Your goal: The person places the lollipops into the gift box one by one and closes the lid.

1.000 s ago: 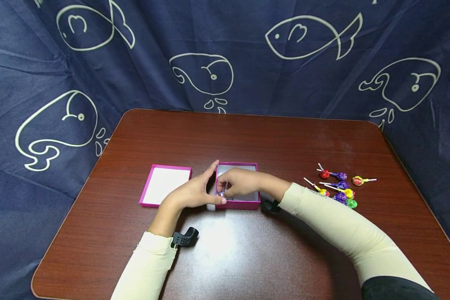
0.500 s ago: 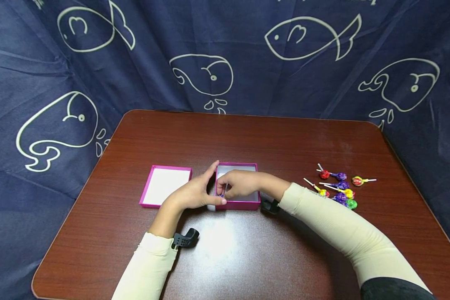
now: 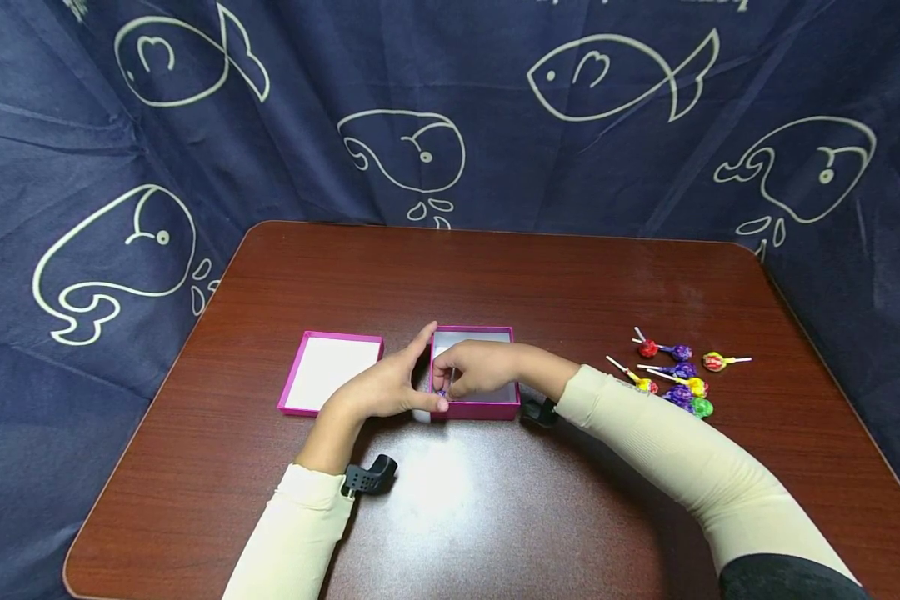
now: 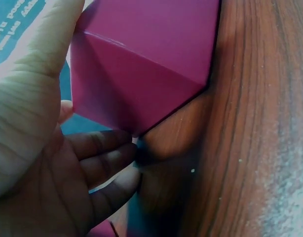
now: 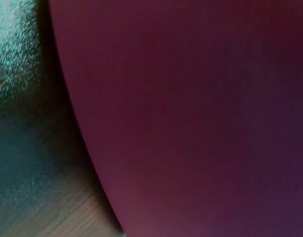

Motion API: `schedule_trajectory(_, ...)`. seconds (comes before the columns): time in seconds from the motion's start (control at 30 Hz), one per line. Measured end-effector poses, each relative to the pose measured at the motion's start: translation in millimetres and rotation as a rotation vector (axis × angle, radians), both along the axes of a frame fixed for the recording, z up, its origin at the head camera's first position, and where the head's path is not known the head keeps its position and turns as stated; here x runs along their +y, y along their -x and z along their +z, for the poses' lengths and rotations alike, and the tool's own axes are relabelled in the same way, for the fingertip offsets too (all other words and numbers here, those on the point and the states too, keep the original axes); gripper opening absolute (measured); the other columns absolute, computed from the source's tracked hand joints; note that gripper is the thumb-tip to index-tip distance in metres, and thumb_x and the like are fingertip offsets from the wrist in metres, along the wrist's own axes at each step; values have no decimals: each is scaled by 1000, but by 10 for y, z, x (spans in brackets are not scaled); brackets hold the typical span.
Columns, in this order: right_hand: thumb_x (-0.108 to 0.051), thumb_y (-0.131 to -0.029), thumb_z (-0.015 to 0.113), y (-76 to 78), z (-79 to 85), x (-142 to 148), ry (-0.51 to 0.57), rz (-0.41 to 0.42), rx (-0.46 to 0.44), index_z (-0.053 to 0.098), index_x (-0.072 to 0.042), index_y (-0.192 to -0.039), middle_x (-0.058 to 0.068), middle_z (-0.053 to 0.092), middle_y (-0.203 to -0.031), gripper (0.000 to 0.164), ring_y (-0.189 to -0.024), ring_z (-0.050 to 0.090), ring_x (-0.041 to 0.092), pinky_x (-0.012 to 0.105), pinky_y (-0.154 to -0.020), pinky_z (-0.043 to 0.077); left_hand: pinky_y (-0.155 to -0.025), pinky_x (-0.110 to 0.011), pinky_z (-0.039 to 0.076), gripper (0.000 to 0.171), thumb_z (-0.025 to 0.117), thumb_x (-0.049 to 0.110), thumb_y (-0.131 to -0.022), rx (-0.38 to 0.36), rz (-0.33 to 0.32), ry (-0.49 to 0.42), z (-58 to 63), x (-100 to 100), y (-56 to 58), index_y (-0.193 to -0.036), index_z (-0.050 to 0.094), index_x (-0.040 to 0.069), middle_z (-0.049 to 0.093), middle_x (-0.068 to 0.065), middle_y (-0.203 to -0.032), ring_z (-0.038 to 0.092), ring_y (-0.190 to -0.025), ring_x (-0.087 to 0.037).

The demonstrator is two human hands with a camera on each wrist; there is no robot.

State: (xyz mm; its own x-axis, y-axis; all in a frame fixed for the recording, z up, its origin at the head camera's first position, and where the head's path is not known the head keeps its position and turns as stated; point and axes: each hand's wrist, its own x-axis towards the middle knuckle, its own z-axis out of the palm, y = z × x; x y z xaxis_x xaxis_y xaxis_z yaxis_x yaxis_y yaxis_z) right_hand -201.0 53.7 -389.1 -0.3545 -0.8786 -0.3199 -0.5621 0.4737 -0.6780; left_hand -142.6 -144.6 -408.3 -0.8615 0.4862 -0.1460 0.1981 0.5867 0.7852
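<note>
A magenta box (image 3: 487, 412) with a pale interior sits near the table's middle. My left hand (image 3: 378, 387) holds its left end, thumb at the front corner and index finger reaching the back corner. In the left wrist view, other fingers (image 4: 104, 155) lie close to the box's lower corner (image 4: 141, 74). My right hand (image 3: 476, 367) reaches down inside the box, its thumb and fingers pinching a lollipop (image 3: 442, 392) with a purple wrapper and white stick, partly hidden by the fingers. Only a blurred box wall (image 5: 166, 118) and some tabletop fill the right wrist view.
The box's lid (image 3: 333, 371), white inside with magenta edges, lies left of the box. Several wrapped lollipops (image 3: 682, 386) in red, purple, yellow and green lie in a loose group at the right, beyond the right sleeve (image 3: 645, 433). A dark blue curtain hangs behind the table (image 3: 450, 267).
The right fingers and the lollipop have sunk slightly lower in the box since the earliest frame. The left hand stays almost still at the box's end.
</note>
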Motion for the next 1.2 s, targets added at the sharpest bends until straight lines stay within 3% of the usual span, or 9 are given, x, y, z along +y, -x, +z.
schedule_trajectory(0.33, -2, -88, 66, -4, -31, -24, 5, -4, -7, 66, -6, -97, -2, 65, -85, 10, -81, 58, 6, 23, -75, 49, -111, -46, 32, 123, 89, 35, -74, -23, -55, 9, 30, -65, 31, -160, 3, 15, 31, -22, -156, 46, -130, -29)
schedule_trajectory(0.57, -1, -89, 64, -5, -3, -47, -10, 10, -9, 67, -5, -97, -2, 65, -87, 10, -82, 58, 7, 23, -77, 49, -113, -43, 28, 127, 89, 36, -73, -72, -66, 26, 41, -90, 59, -160, -2, 17, 16, -14, -163, 37, -138, -23)
schedule_trajectory(0.73, 0, -89, 63, 31, 24, -59, -31, 30, -20, 68, -3, -99, 1, 67, -90, 12, -83, 57, 7, 22, -78, 49, -113, -44, 29, 126, 89, 37, -73, -100, -62, 38, 64, -88, 65, -160, -1, 20, 22, -17, -161, 41, -134, -24)
schedule_trajectory(1.2, 5, -89, 62, 114, 18, -68, -64, -24, -212, 69, 2, -100, 1, 66, -84, 13, -77, 56, 7, 21, -72, 49, -113, -43, 28, 125, 89, 36, -73, -131, -56, 10, 69, -60, 73, -160, 0, 22, 22, -16, -161, 36, -139, -24)
